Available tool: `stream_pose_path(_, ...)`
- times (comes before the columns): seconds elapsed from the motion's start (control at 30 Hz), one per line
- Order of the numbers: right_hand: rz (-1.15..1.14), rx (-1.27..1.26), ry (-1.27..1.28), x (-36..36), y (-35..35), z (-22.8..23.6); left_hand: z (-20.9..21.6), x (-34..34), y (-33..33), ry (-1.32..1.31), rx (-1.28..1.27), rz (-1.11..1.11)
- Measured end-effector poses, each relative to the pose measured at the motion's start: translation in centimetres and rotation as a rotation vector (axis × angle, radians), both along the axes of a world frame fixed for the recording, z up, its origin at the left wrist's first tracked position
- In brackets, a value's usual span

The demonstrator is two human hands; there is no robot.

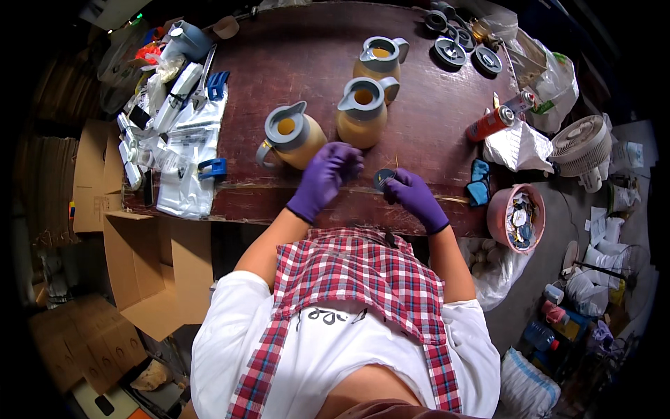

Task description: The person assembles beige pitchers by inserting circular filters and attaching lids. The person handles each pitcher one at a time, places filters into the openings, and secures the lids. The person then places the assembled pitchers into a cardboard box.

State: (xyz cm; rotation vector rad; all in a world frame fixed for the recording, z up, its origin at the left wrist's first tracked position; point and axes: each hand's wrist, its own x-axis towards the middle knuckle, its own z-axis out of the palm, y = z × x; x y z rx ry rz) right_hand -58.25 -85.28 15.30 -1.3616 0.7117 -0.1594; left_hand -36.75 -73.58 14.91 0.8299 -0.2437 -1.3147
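Observation:
My right hand (413,197), in a purple glove, pinches a small dark round tag (383,179) with a thin gold cord rising from it. Left of it, my left hand (326,176), also gloved in purple, has its fingers curled together; whether anything is between them is hidden. Just beyond the left hand stands a yellowish jug with a grey rim, spout and handle (299,140). A second such jug (363,120) stands to its right, and a third jug (377,64) is behind that one. All three are upright and uncovered.
Clear plastic bags (188,174) and blue-handled tools lie at the left. Dark round lids (450,52) sit at the far right. A red spray can (490,123), a blue cloth (479,183), a fan (581,145) and a pink bucket (497,216) line the right. An open carton (143,269) stands below left.

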Motion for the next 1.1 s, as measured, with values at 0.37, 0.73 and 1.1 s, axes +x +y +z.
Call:
stream_pose_path(0.37,-0.566,-0.030,-0.132,3.2,-5.0,-6.5,4.2,6.5,-9.1,-1.381,-0.259,0.189)
stream_pose_path(0.73,-0.651,-0.300,-0.041,-1.6,-4.0,-6.3,-1.7,5.6,-6.4,-0.689,-0.142,-0.593)
stream_pose_path(1.1,-0.707,0.053,-0.537,0.1,-6.1,-4.9,-2.7,1.1,-17.1,-0.815,-0.162,-0.814)
